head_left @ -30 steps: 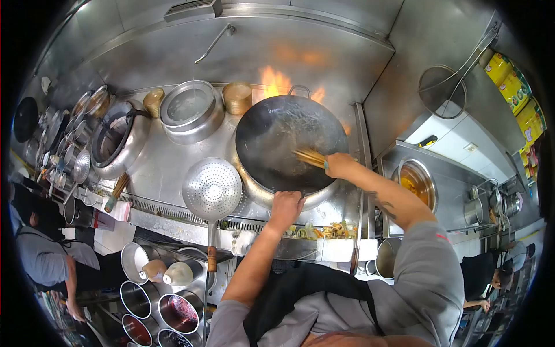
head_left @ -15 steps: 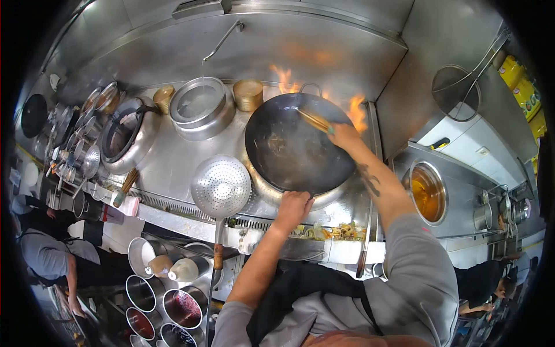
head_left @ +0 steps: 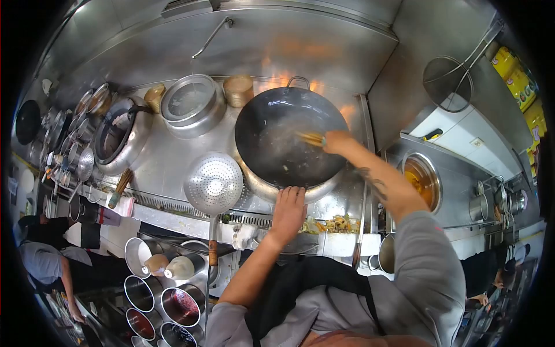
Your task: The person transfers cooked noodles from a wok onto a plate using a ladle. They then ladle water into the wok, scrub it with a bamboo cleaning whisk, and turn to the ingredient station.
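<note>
A large black wok (head_left: 266,124) sits on the burner ring, with a little cloudy liquid and steam inside. My right hand (head_left: 339,144) is closed round a bamboo wok brush (head_left: 310,138), its bristles pointing left over the wok's interior. At the near rim, my left hand (head_left: 289,211) grips the wok, fingers over the edge; a handle there, if any, is hidden. Left of that hand lies a perforated strainer ladle (head_left: 214,182) with a wooden handle.
Flames (head_left: 283,81) rise behind the wok. Food scraps (head_left: 329,224) line the front gutter. A lidded steel pot (head_left: 193,104) stands left, a pot of orange liquid (head_left: 425,179) right. Several sauce containers (head_left: 139,292) are at lower left. Co-workers (head_left: 43,260) stand on both sides.
The brush has moved from the wok's upper right down toward its middle. My left hand's fingers now lie straighter over the rim. The flames behind are smaller. The view has shifted slightly.
</note>
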Demonstrator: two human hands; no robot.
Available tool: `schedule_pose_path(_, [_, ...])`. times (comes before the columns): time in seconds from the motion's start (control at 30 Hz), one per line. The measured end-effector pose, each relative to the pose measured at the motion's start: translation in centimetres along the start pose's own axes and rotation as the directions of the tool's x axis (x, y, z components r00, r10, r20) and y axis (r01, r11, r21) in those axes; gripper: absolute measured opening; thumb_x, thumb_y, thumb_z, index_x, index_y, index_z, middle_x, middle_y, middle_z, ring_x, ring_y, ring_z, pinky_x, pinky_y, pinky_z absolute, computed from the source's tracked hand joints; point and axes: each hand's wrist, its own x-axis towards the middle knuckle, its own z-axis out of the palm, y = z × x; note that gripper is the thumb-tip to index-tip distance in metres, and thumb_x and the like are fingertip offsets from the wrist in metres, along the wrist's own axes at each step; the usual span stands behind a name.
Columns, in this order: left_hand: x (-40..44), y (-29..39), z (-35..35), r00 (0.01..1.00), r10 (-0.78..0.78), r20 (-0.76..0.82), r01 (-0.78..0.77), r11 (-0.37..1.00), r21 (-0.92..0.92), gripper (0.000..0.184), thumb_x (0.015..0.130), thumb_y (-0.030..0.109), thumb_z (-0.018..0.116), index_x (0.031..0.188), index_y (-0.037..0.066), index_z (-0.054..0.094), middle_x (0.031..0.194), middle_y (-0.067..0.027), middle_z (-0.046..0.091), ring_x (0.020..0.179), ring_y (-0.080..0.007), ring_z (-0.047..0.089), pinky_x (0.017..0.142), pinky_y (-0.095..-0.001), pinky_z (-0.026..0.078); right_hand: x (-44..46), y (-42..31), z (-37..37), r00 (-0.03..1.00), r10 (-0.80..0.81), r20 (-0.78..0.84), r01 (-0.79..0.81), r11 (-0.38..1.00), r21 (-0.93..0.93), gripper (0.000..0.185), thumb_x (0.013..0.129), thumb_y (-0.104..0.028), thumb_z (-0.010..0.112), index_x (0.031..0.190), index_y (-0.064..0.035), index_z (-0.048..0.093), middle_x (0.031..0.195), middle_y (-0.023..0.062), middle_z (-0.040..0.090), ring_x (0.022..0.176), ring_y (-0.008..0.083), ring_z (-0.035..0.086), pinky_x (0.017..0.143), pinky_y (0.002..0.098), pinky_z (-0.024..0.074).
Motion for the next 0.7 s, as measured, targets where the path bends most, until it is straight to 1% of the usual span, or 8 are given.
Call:
schedule_pose_path(0.1, [-0.3,-0.6,1.4,1.0,0.021,0.013,-0.022,0.994,0.109,0.035,0.078,0.015,0.067,0.107,-0.003,0.059,0.106,-0.0175,0.057,0.102,-0.0346,0.053,0.093,-0.047,0.041,-3.8,-1.5,2.5,0.993,-0.087,-0.081,0.083,0.996,-0.041,0.037,0.077,-0.031,0.066,0.094,0.0013,0.068,0.089,0.023,0.069,0.086,0.0371,0.068,0.08,0.0443,0.0533])
schedule_pose_path(0.13, [0.2,-0.8,1.6,0.998,-0.006,0.067,-0.005,0.986,0.166,0.03,0.079,0.017,0.066,0.102,-0.001,0.06,0.104,-0.0163,0.058,0.102,-0.0329,0.054,0.092,-0.0457,0.042,-5.5,-0.8,2.6,0.984,-0.137,-0.11,0.134,0.99,-0.033,0.034,0.076,-0.029,0.066,0.096,-0.0016,0.069,0.089,0.0216,0.069,0.086,0.0372,0.068,0.079,0.0451,0.0533])
schedule_pose_path(0.23, [1.0,-1.2,3.2,0.981,-0.09,0.17,0.052,0.975,0.216,0.019,0.081,0.022,0.065,0.088,0.005,0.06,0.095,-0.0124,0.063,0.095,-0.0287,0.059,0.088,-0.0424,0.044,-6.3,4.1,-1.8,0.966,-0.087,0.243,0.043,0.983,0.181,0.035,0.077,-0.031,0.067,0.103,-0.0068,0.069,0.094,0.0191,0.07,0.089,0.0363,0.067,0.082,0.0446,0.0529])
schedule_pose_path(0.33, [1.8,-2.5,4.3,0.998,-0.048,0.038,0.044,0.994,0.099,0.017,0.082,0.022,0.065,0.074,0.008,0.06,0.073,-0.0079,0.064,0.075,-0.0265,0.062,0.075,-0.04,0.043,-5.1,5.2,-1.8,0.989,0.131,-0.065,-0.135,0.989,-0.058,0.04,0.078,-0.034,0.067,0.11,-0.0115,0.069,0.099,0.0163,0.07,0.093,0.0346,0.067,0.084,0.0436,0.0522])
schedule_pose_path(0.43, [1.5,-2.7,3.7,0.999,-0.045,0.017,0.044,0.998,0.045,0.017,0.082,0.022,0.065,0.075,0.008,0.06,0.075,-0.0092,0.064,0.076,-0.0274,0.06,0.074,-0.0412,0.043,-7.2,4.9,-1.6,1.0,0.025,0.014,-0.023,0.99,-0.14,0.041,0.078,-0.037,0.067,0.11,-0.0108,0.069,0.103,0.016,0.069,0.097,0.0323,0.066,0.085,0.0437,0.0516])
schedule_pose_path(0.57, [1.4,-3.2,3.5,0.999,-0.031,-0.014,0.031,0.999,-0.043,0.017,0.083,0.02,0.065,0.073,0.007,0.059,0.075,-0.0103,0.063,0.075,-0.0294,0.059,0.072,-0.043,0.041,-2.2,6.0,-2.6,0.998,0.062,-0.012,-0.063,0.985,-0.158,0.033,0.078,-0.037,0.066,0.101,-0.0141,0.07,0.101,0.0145,0.07,0.095,0.0317,0.067,0.083,0.0443,0.052])
schedule_pose_path(0.63, [1.4,-3.1,3.5,1.0,-0.028,-0.012,0.027,0.997,-0.074,0.019,0.084,0.018,0.064,0.072,0.005,0.057,0.072,-0.0116,0.061,0.073,-0.0318,0.058,0.07,-0.0447,0.04,2.3,2.5,-2.1,0.98,0.033,-0.196,-0.047,0.997,-0.065,0.031,0.078,-0.034,0.065,0.101,-0.0141,0.07,0.098,0.0153,0.07,0.092,0.0319,0.067,0.079,0.0438,0.0529])
schedule_pose_path(0.7, [1.3,-3.0,3.6,1.0,-0.03,0.001,0.03,0.997,-0.073,0.018,0.084,0.018,0.064,0.072,0.005,0.058,0.073,-0.0115,0.061,0.073,-0.0316,0.058,0.071,-0.0445,0.04,4.1,-3.2,-2.2,0.983,0.01,-0.186,0.032,0.975,0.221,0.03,0.077,-0.03,0.063,0.099,-0.0092,0.069,0.094,0.0172,0.07,0.088,0.0339,0.068,0.078,0.0454,0.0533])
